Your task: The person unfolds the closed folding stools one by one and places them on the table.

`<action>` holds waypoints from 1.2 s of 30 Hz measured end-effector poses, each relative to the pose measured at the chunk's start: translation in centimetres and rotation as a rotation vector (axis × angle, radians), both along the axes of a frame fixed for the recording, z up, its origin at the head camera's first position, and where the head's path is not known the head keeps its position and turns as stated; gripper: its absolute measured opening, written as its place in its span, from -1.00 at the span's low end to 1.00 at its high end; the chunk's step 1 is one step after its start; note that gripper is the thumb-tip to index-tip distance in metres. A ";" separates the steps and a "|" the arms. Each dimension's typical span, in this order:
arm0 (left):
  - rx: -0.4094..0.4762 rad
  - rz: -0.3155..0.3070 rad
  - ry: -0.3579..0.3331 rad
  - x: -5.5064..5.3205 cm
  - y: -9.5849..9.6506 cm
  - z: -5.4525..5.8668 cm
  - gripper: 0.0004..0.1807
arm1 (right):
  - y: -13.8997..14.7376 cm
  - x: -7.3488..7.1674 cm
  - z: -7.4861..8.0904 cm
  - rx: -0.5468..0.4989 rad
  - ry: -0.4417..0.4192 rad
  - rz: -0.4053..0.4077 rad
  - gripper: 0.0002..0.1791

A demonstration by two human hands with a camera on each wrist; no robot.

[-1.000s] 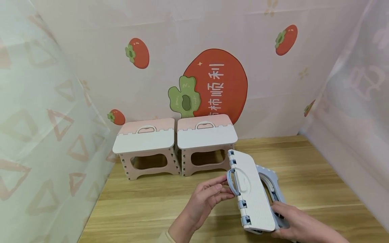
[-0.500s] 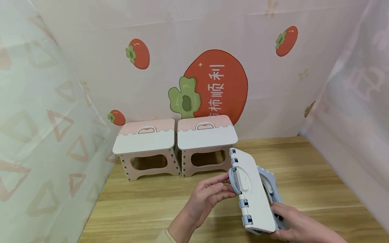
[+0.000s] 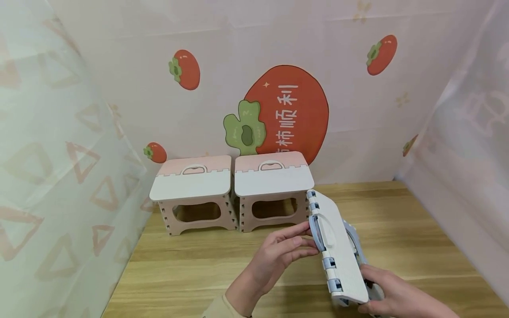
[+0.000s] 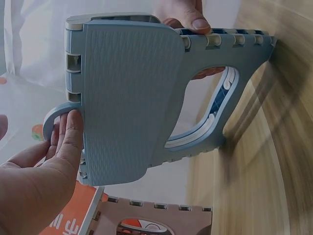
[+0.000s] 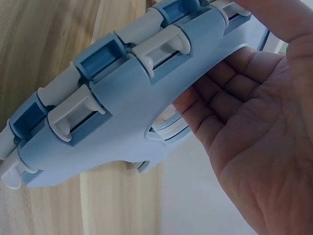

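Note:
A blue-and-white folding stool is tilted on its side between my hands, its seat folded partway and its legs spread only partly. My left hand has its fingers in the blue carry handle at the seat's hinge line; the thumb lies off it. With my right hand I grip the leg panel near its lower right, the fingers passing through the panel's cutout. In the right wrist view, the hinged leg edge lies beside the palm. The leg ends come down at the wooden tabletop in the left wrist view.
Two pink-and-white folding stools, one on the left and one on the right, stand unfolded side by side at the back of the wooden tabletop. The held stool's upper corner overlaps the right one. Printed cloth walls enclose the table.
The blue-and-white stool has swung a little to the right and turned so its seat looks narrower. Both hands keep their hold and move with it. The head view has shifted slightly.

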State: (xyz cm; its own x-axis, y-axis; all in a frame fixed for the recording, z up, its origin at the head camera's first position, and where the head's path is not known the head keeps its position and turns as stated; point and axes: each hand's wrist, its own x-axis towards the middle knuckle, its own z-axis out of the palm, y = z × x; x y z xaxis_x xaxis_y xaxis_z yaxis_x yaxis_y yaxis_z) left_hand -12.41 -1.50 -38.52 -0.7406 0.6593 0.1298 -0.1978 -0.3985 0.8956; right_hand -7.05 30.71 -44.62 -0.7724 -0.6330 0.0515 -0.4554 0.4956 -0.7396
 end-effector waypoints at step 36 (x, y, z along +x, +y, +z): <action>-0.050 -0.051 0.052 -1.4 4.0 3.2 -0.44 | 1.5 -0.1 -0.8 -0.106 -0.024 -0.090 -0.19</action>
State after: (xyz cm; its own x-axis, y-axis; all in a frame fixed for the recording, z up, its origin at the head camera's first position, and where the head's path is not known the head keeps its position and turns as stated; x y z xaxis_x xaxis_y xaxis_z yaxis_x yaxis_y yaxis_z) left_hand -13.85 2.54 -35.33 -0.6993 0.7024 0.1328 -0.1694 -0.3433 0.9238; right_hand -7.19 32.23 -45.38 -0.8276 -0.5532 0.0951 -0.3941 0.4520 -0.8003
